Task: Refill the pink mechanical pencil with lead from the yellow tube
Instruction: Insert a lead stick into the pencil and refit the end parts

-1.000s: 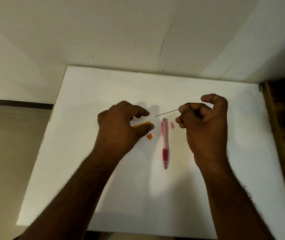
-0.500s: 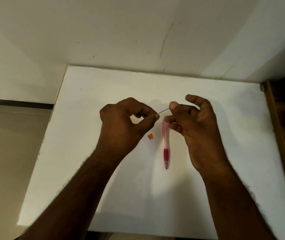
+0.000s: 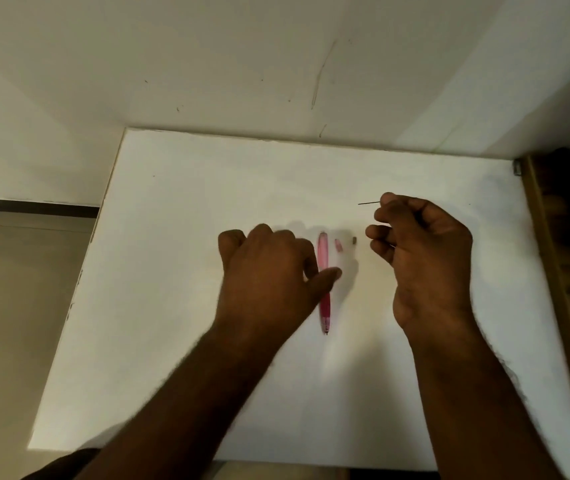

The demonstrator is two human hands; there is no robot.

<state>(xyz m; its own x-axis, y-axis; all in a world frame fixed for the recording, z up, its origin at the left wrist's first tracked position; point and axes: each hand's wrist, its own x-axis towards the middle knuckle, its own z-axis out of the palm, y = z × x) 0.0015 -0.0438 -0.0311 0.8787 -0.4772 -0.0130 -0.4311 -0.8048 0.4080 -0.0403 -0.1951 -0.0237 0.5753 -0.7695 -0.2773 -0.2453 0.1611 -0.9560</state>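
The pink mechanical pencil (image 3: pixel 323 252) lies on the white table (image 3: pixel 172 306), tip toward me. My left hand (image 3: pixel 269 275) hangs over the table just left of the pencil, fingers curled and blurred, its thumb lying across the barrel. No yellow tube shows; it may be hidden in or under that hand. My right hand (image 3: pixel 422 251) is raised to the right of the pencil, pinching a thin dark lead (image 3: pixel 368 203) that sticks out to the left. Right of the pencil's back end lie a small pink cap (image 3: pixel 338 244) and a tiny dark piece (image 3: pixel 354 240).
The table meets a white wall (image 3: pixel 276 64) at the back. A brown wooden frame (image 3: pixel 553 271) runs along the table's right edge. The floor drops away past the left edge.
My right hand drew the lead away to the upper right. My left hand dropped toward the table, its thumb now on the pencil, covering the orange cap.
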